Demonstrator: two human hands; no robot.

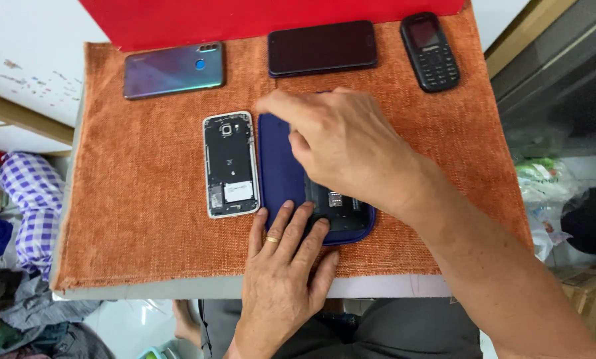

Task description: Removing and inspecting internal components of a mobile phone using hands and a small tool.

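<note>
Left hand (281,266) pins the near end of a dark-blue opened phone body (291,176) flat on the orange woven mat (131,206); right hand (341,143), fingers curled, grips its far edge. Best kept pinned while lifting evenly.

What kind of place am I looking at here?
Probably an informal phone repair bench at home or in a small shop: an opened smartphone with its back off, several other phones such as a keypad phone, all on an orange cloth mat, with piled clothes beside.
</note>
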